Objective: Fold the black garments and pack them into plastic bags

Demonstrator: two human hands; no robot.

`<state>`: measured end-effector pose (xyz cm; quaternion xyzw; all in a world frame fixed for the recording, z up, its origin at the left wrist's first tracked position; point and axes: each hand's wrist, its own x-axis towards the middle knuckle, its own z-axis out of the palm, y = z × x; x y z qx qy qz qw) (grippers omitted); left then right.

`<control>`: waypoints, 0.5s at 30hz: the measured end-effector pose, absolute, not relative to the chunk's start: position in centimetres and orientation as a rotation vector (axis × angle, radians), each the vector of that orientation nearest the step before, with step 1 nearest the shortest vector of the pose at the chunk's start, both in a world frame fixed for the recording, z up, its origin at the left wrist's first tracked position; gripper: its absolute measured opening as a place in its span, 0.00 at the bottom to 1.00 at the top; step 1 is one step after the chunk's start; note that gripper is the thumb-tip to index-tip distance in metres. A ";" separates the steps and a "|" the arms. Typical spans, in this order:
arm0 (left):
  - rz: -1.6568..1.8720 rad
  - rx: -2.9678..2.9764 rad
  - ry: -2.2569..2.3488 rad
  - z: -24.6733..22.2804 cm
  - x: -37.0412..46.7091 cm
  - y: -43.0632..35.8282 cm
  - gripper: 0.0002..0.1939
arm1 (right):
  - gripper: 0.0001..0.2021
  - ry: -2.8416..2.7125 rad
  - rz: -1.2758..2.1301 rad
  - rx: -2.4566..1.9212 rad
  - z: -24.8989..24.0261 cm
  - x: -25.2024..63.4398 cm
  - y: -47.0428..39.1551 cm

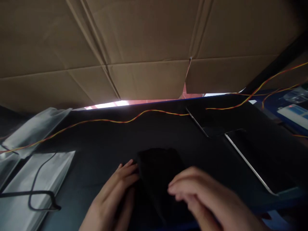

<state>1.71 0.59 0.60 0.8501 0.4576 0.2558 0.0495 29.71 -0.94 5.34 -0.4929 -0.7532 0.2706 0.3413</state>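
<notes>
A black folded item, apparently cloth, (157,173) lies on the dark table in front of me. Along its left edge rests my left hand (115,189), fingers bent and slightly apart, pointing forward. My right hand (199,189) is over the item's right side, its fingers curled close together and the thumb below them. Whether anything is between those right fingers is hidden.
Clear plastic bags (36,186) and a black cable (36,193) lie at the left. A red-yellow twisted wire (115,121) crosses the dark table (101,144). Two dark flat devices (260,157) (204,120) are at the right. Cardboard (149,41) stands behind.
</notes>
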 end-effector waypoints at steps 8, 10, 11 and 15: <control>0.782 2.622 1.510 2.2 5.4 -0.4 0.26 | 0.21 -2.227 0.328 -1.311 3.5 29.4 0.0; 0.606 2.800 1.439 0.9 6.5 0.0 0.33 | 0.25 -2.340 0.286 -1.272 2.3 28.7 -0.2; 0.571 2.863 1.440 0.1 6.9 0.2 0.35 | 0.27 -2.383 0.260 -1.266 1.8 28.5 -0.4; 0.536 2.973 1.453 -1.6 7.3 0.5 0.34 | 0.34 -2.482 0.196 -1.271 0.3 28.3 -1.2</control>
